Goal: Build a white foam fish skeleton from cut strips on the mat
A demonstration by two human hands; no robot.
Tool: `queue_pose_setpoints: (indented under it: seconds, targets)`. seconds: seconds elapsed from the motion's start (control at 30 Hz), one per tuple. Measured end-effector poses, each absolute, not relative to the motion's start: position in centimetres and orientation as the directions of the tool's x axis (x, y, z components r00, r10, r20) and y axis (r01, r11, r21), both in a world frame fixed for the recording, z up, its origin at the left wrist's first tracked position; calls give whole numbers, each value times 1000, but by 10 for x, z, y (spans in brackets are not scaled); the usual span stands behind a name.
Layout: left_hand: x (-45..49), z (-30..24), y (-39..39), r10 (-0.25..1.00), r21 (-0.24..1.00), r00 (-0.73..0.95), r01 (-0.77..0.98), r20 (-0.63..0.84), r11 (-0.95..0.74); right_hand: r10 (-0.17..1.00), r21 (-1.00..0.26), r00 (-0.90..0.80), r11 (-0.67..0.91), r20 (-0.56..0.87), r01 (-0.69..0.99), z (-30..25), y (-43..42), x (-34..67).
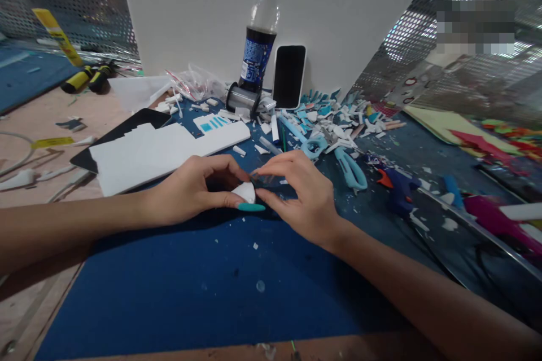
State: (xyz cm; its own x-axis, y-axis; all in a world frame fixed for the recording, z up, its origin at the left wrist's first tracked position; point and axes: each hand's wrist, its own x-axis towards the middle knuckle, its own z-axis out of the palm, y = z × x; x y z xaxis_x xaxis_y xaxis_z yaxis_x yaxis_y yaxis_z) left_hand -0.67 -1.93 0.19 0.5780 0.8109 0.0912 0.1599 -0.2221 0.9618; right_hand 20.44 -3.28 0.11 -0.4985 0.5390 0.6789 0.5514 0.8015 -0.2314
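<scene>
My left hand is closed around a small rounded white piece, its thumb in front and fingers curled behind. A flat teal oval part shows along the lower edge of that piece; whether the two are joined I cannot tell. My right hand bends in from the other side, thumb and fingertips at the piece's right edge. Its fingertips are partly hidden behind the piece. Both hands are low over the blue mat, where tiny white scraps lie.
A white board lies left on a black sheet. Behind are a cola bottle, a phone and heaped offcuts. Blue-handled scissors, a dark blue glue gun and a magenta tool lie right.
</scene>
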Motion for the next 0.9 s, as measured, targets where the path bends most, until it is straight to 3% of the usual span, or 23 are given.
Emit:
queue_pose_setpoints:
  seconds: [0.17, 0.3, 0.37, 0.47, 0.6, 0.73, 0.9]
  targets:
    - [-6, 0, -17, 915, 947, 349, 167, 203, -274, 627, -300, -460, 741, 628, 600, 4, -27, 206]
    - [-5, -1, -11, 956, 962, 201, 124, 214, -241, 763, -338, -340, 576, 550, 745, 7, -15, 217]
    - [-4, -2, -10, 959, 968, 203, 116, 197, -223, 827, -294, -257, 441, 501, 848, 9, -8, 224]
    - [-3, -3, -10, 961, 971, 209, 117, 181, -209, 846, -133, -198, 299, 496, 945, 13, -2, 232]
    - [-1, -3, -12, 959, 977, 230, 100, 163, -190, 815, 34, -359, 387, 455, 921, 15, -2, 234]
    - [-2, -3, -12, 950, 980, 278, 91, 145, -177, 825, 47, -472, 482, 312, 875, 8, 1, 234]
    - [-4, -5, -12, 927, 966, 355, 170, 123, -194, 813, 103, -463, 458, 353, 883, 1, 9, 241]
